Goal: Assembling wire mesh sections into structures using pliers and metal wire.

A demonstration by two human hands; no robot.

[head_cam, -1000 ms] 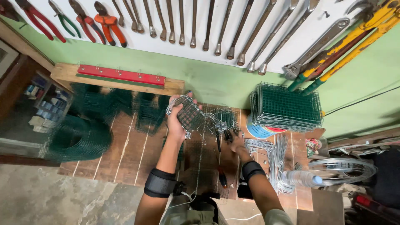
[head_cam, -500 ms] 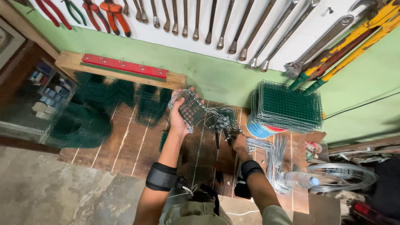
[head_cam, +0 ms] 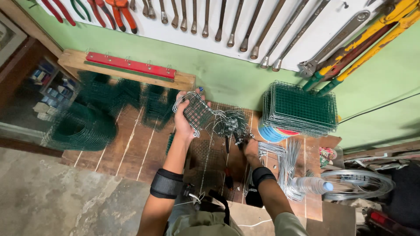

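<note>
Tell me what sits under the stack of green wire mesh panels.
The stack of green wire mesh panels rests on a round blue container with a red band, standing on the wooden workbench. Most of the container is covered by the panels.

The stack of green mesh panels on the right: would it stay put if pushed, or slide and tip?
The stack of green mesh panels probably tips easily: it overhangs the smaller round container beneath. The panels look stiff, holding flat edges. Being open wire grid, they are likely light, so the upper ones may slide.
</note>
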